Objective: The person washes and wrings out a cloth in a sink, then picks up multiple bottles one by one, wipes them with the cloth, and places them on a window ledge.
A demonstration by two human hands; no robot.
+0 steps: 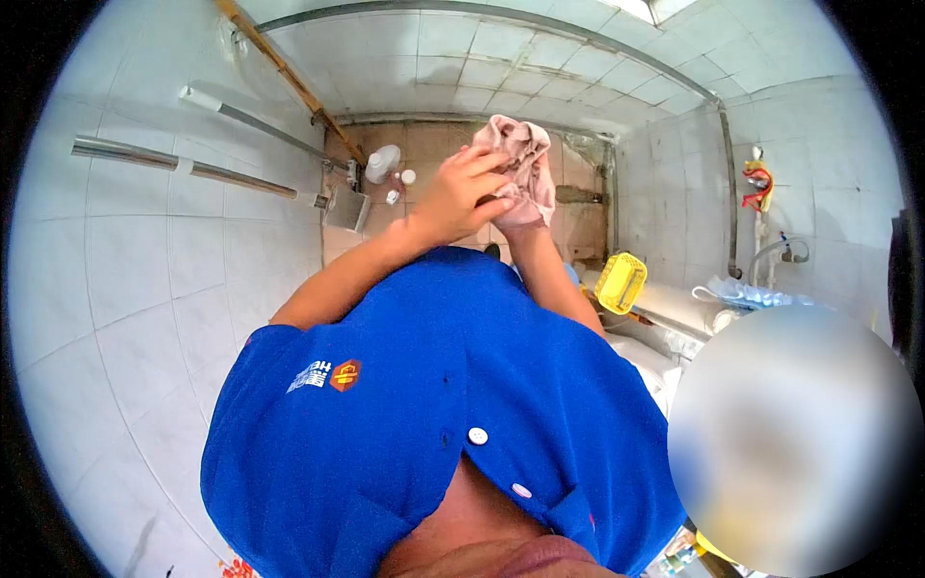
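Note:
A crumpled pale pink cloth (528,159) is in front of my chest, above the tiled floor. My right hand (520,223) holds it from below, and the cloth covers most of that hand and its fingers. Just to the left, my left hand (465,193) has its fingers stretched and apart, with the fingertips at the cloth's near-left side. Whether they press on the fabric is hard to make out.
On the floor are a white bottle (383,162) and a small white container (409,177). Poles, including a metal one (183,166) and a bamboo one (289,72), lean at the left. A yellow basket (620,284) is at the right; a blurred patch hides the lower right.

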